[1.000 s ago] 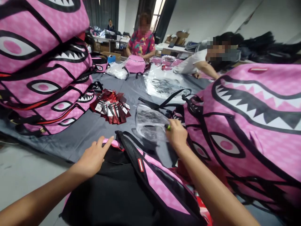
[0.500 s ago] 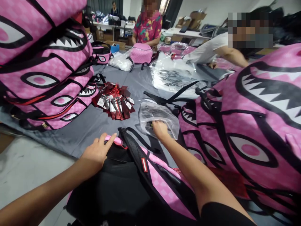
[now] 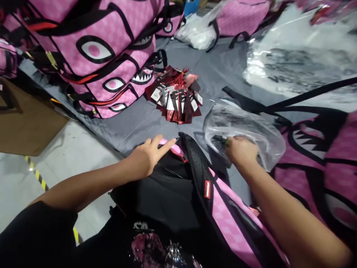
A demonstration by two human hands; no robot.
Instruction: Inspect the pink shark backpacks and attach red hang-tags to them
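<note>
A pink-and-black backpack (image 3: 164, 203) lies close in front of me, its black back side up and its pink checked side facing right. My left hand (image 3: 145, 156) is closed on its pink top edge, with the index finger stretched along it. To the right, my right hand (image 3: 242, 150) reaches into the mouth of a clear plastic bag (image 3: 269, 130). Its fingers are pinched beside small black pieces (image 3: 219, 139) in the bag; what exactly they hold is hidden. A bundle of red and white hang tags (image 3: 178, 102) lies beyond the backpack.
Stacked pink shark-face backpacks (image 3: 95, 48) rise at the left, and more backpacks (image 3: 309, 149) stand at the right. Large clear plastic sheets (image 3: 295, 63) cover the far right of the grey tabletop (image 3: 125, 130). A cardboard box (image 3: 28, 119) stands on the floor at left.
The view has tilted down and turned left, so the people at the back are out of sight. My left hand stays on the backpack's edge, and my right hand remains in the plastic bag.
</note>
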